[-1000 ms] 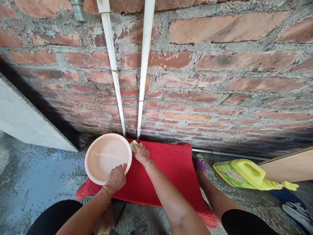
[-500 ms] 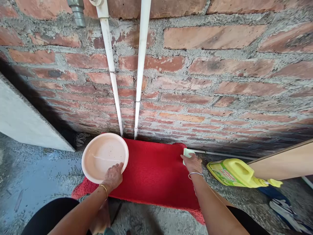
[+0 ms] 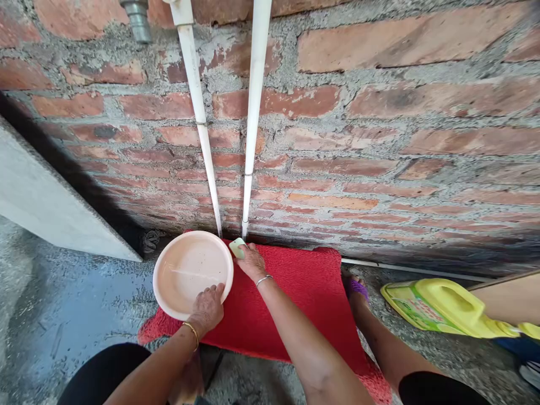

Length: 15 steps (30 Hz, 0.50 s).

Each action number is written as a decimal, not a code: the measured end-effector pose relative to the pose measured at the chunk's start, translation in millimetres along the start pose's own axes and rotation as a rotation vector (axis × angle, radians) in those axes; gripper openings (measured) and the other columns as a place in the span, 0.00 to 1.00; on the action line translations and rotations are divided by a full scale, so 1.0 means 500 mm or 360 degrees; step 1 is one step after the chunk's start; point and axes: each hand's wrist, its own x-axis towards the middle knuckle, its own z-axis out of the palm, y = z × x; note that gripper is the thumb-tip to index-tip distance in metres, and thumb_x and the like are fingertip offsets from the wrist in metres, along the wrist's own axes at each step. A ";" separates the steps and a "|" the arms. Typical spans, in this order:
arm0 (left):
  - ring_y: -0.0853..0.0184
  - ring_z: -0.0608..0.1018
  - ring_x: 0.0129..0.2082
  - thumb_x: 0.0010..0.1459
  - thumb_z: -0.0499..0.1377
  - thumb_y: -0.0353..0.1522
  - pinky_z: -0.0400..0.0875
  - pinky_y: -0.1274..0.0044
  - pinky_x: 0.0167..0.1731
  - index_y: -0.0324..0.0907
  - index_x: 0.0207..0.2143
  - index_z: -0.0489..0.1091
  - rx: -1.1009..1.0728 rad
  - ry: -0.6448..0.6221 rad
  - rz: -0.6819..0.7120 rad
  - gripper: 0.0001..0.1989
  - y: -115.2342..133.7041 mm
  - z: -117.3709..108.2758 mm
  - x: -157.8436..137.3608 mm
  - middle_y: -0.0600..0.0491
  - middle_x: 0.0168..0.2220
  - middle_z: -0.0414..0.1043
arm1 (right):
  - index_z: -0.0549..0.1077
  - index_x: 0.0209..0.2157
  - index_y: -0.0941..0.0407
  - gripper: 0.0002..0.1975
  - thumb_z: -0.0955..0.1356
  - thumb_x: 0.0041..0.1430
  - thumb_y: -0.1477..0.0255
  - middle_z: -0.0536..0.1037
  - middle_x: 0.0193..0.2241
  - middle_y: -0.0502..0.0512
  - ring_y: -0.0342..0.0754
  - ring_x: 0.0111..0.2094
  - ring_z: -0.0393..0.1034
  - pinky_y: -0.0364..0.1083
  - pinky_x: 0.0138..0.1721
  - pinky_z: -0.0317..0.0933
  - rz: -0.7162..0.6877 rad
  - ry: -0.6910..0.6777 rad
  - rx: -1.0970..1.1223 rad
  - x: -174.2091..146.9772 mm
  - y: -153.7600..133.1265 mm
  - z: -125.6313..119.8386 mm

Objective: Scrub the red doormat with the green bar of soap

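Observation:
My left hand (image 3: pixel 207 308) grips the near right rim of a pale pink basin (image 3: pixel 159 275), fingers over the edge. The basin stands on the left end of a red, fluffy mat (image 3: pixel 291 292) and holds what looks like a little clear water. Just right of the basin's rim, my right hand (image 3: pixel 252 261) is closed round a pale green bar of soap (image 3: pixel 238 248), over the mat's far left part. The soap's lower side is hidden, so I cannot tell whether it touches the mat.
Behind the mat rises a brick wall (image 3: pixel 320 135) with two white pipes (image 3: pixel 256 84). A yellow detergent jug (image 3: pixel 439 306) lies on the concrete floor at right. On the left, a pale slab (image 3: pixel 63 191) leans beside wet floor (image 3: pixel 97 292). My foot in a purple slipper (image 3: pixel 358 288) is beside the mat.
My right hand has carried the soap from the mat's right end leftward, close to the basin. My left hand stays on the rim. The view has shifted slightly.

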 end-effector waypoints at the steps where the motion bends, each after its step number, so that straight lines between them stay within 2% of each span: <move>1: 0.59 0.75 0.54 0.60 0.49 0.25 0.68 0.69 0.53 0.42 0.66 0.59 -0.0002 -0.0005 -0.0003 0.30 0.000 0.000 0.001 0.41 0.56 0.71 | 0.72 0.54 0.46 0.20 0.68 0.60 0.62 0.68 0.54 0.55 0.51 0.50 0.68 0.46 0.49 0.60 -0.0062 -0.0029 -0.0034 0.008 -0.016 0.009; 4: 0.59 0.75 0.54 0.60 0.49 0.25 0.68 0.69 0.53 0.42 0.65 0.59 0.0001 -0.0018 -0.0007 0.30 -0.002 0.001 0.003 0.41 0.56 0.71 | 0.74 0.53 0.46 0.18 0.67 0.62 0.65 0.69 0.54 0.55 0.51 0.49 0.68 0.47 0.49 0.60 -0.0164 -0.0071 -0.0114 0.024 -0.028 0.019; 8: 0.59 0.75 0.54 0.60 0.49 0.25 0.68 0.69 0.53 0.43 0.66 0.59 0.0016 -0.0010 0.0005 0.30 -0.004 0.005 0.007 0.41 0.56 0.71 | 0.72 0.57 0.43 0.24 0.69 0.58 0.63 0.68 0.54 0.55 0.52 0.51 0.68 0.47 0.49 0.60 -0.0033 -0.0069 -0.0116 0.032 0.020 -0.008; 11: 0.59 0.75 0.54 0.61 0.49 0.26 0.68 0.69 0.53 0.44 0.66 0.59 0.0024 -0.0018 -0.0023 0.30 -0.004 0.007 0.007 0.41 0.56 0.71 | 0.71 0.58 0.44 0.26 0.70 0.57 0.63 0.67 0.54 0.56 0.53 0.52 0.69 0.47 0.50 0.61 0.0200 -0.0020 -0.0136 0.025 0.093 -0.055; 15: 0.59 0.74 0.55 0.61 0.49 0.26 0.68 0.69 0.54 0.42 0.67 0.58 0.0013 -0.0016 -0.0022 0.30 -0.002 0.008 0.004 0.41 0.57 0.71 | 0.72 0.57 0.47 0.24 0.68 0.59 0.60 0.68 0.53 0.59 0.54 0.51 0.71 0.49 0.50 0.62 0.0634 0.0130 -0.0039 -0.019 0.237 -0.129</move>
